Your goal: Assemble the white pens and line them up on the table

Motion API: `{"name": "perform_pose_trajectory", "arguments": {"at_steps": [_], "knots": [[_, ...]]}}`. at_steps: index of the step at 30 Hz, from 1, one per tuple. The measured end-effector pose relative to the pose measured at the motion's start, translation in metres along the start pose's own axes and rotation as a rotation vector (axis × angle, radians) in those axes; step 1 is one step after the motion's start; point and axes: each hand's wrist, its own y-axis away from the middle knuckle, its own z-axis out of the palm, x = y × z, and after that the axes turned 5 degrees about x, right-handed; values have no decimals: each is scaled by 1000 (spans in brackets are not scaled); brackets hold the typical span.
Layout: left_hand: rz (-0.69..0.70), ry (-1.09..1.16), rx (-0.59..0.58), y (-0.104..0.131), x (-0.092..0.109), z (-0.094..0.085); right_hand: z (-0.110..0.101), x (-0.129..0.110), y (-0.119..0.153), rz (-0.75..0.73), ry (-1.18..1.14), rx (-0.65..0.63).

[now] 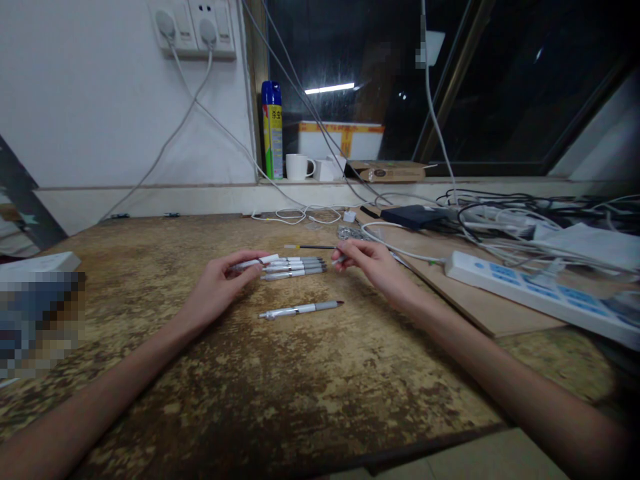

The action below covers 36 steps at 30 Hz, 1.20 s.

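Note:
My left hand (225, 280) is closed around a white pen barrel (265, 260), its open end pointing right. Right beside it, several white-and-grey click pens (297, 269) lie in a row on the worn wooden table (280, 387). My right hand (367, 260) pinches a small grey-white pen part (341, 259), mostly covered by the fingers. A dark ink refill (315, 247) with a yellow band and clear end reaches to the right fingertips; whether they touch it I cannot tell. Closer to me, a single click pen (301, 310) lies on its own.
A white power strip (530, 287) and a brown board (480, 303) lie at right, with tangled cables (520, 207) behind. Behind my right hand is a clear plastic bag (353, 232). A spray can (273, 130), a mug (299, 167) and a cardboard box (387, 171) stand on the sill.

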Motion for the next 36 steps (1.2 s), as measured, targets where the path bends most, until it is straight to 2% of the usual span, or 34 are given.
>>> {"name": "perform_pose_trajectory", "arguments": {"at_steps": [16,36], "knots": [[6,47,-16,0,0,1,1,-7,2,74,-33,49],[25,78,-54,0,3,2,2,-6,3,99,-91,5]]}}
